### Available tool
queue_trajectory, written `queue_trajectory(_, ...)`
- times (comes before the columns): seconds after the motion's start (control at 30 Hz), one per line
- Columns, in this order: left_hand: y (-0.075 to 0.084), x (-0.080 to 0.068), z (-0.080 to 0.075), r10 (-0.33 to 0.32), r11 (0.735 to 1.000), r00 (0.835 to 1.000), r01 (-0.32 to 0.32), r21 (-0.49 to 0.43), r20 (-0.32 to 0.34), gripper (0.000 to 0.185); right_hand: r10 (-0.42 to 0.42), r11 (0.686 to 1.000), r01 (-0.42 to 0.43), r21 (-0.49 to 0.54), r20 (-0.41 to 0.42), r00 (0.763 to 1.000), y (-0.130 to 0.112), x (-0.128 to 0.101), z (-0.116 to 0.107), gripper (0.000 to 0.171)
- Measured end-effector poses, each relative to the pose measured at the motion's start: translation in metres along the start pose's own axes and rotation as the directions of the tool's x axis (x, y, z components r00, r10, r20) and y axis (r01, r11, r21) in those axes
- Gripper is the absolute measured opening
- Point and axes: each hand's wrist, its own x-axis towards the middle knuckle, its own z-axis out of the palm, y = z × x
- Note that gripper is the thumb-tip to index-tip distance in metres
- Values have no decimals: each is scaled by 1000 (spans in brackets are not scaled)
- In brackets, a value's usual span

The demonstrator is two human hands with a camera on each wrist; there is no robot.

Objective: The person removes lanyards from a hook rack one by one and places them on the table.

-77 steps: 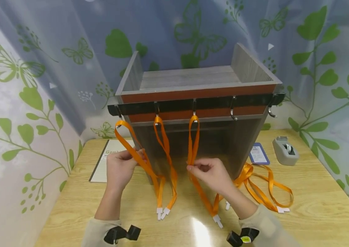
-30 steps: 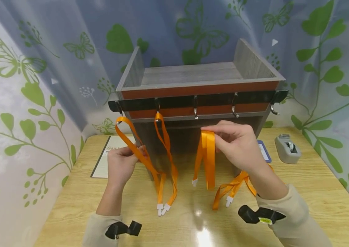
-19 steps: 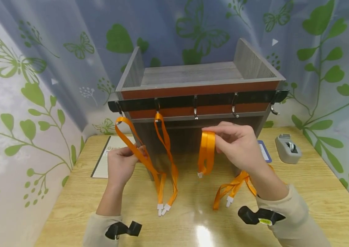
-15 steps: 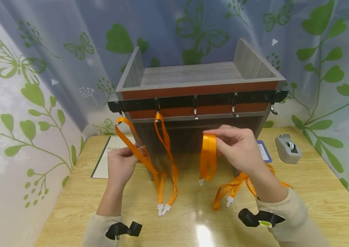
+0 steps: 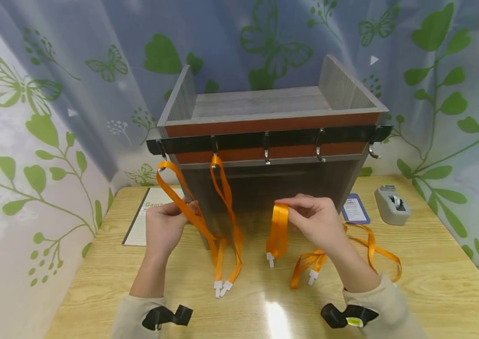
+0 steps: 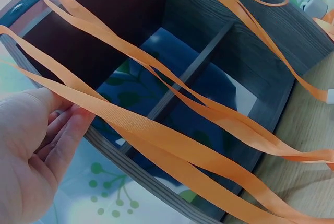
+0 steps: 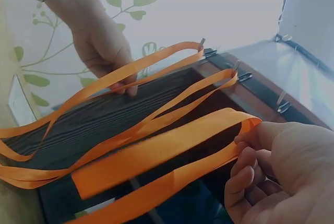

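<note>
My left hand (image 5: 165, 230) pinches an orange lanyard (image 6: 156, 130) that hangs from the leftmost hook of a black hook rail (image 5: 241, 141). Beside it a second orange lanyard (image 5: 232, 216) hangs on the second hook, untouched. Both end low, close together, in white clips (image 5: 218, 286). My right hand (image 5: 317, 221) pinches a third lanyard (image 5: 280, 226) at its top fold, off the rail and below the bare middle hook (image 5: 266, 155). Its white clip (image 5: 270, 260) dangles under the strap. More orange lanyards (image 5: 304, 263) lie on the table, partly behind my right forearm.
The rail runs across the front of a grey wooden shelf unit (image 5: 260, 103); its two right hooks (image 5: 319, 153) are bare. A blue-edged card (image 5: 355, 209) and a grey tape dispenser (image 5: 393, 207) lie at right. A notebook (image 5: 136, 230) lies behind my left hand.
The third lanyard, hanging on the middle hook at first, has come off it in my right hand, which has since lowered with it. My left hand keeps its place.
</note>
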Motion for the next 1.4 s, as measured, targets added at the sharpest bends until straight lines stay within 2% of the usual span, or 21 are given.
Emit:
queue_trajectory(0.17, -2, -1, 1, -16, 999, 1000, 16, -31, 21, 22, 50, 999, -50, -3, 2, 999, 11, -5, 3, 17)
queue_trajectory(0.43, -2, 1, 1, 27, 999, 999, -27, -23, 19, 21, 92, 996, -90, -27, 52, 994, 28, -8, 10, 19)
queue_trajectory(0.8, -2, 3, 0, 33, 999, 999, -33, -7, 9, 20, 169, 986, -166, -34, 103, 980, 52, -11, 20, 22)
queue_trajectory(1.0, -1, 1, 0, 30, 1000, 1000, -30, 5, 11, 20, 240, 971, -240, -10, 127, 963, 63, -12, 24, 23)
queue_trajectory(1.23, 0, 1, 0, 25, 1000, 1000, -25, -9, 12, 20, 344, 938, -346, -5, 121, 931, 74, -14, 31, 24)
queue_trajectory(1.4, 0, 0, 0, 15, 1000, 1000, -15, -22, 13, 20, 367, 929, -370, 4, 129, 921, 79, -16, 32, 24)
